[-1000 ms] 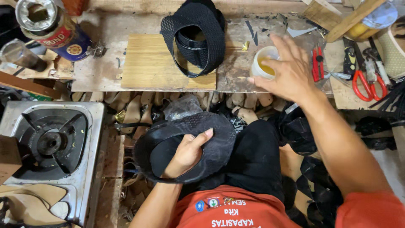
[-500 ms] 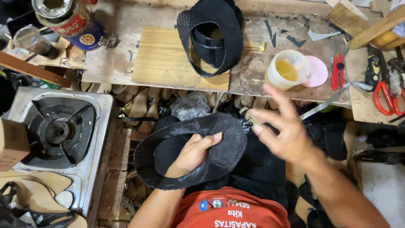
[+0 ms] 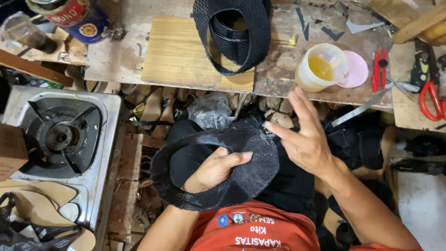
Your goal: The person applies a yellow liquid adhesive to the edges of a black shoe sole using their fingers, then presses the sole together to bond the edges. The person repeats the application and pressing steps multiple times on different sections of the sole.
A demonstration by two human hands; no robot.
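My left hand point(image 3: 214, 168) grips a curved piece of black mesh material point(image 3: 253, 172) over my lap, thumb on top. My right hand point(image 3: 304, 137) hovers open just to its right, fingers spread, fingertips close to the piece's upper edge. On the wooden bench above stands a translucent cup of yellow liquid point(image 3: 320, 69) with a pink lid point(image 3: 356, 72) beside it. A stack of black mesh loops point(image 3: 234, 35) lies on a light wooden board point(image 3: 183, 53).
A single-burner gas stove point(image 3: 60, 135) sits at the left. A red and blue tin can point(image 3: 72, 16) stands at the top left. Red-handled pliers point(image 3: 378, 69) and red scissors point(image 3: 429, 100) lie at the right. A crumpled clear plastic bag point(image 3: 211, 110) sits below the bench edge.
My right hand left the cup of yellow liquid on the bench and came down and left to the black mesh piece. My left hand kept its hold.
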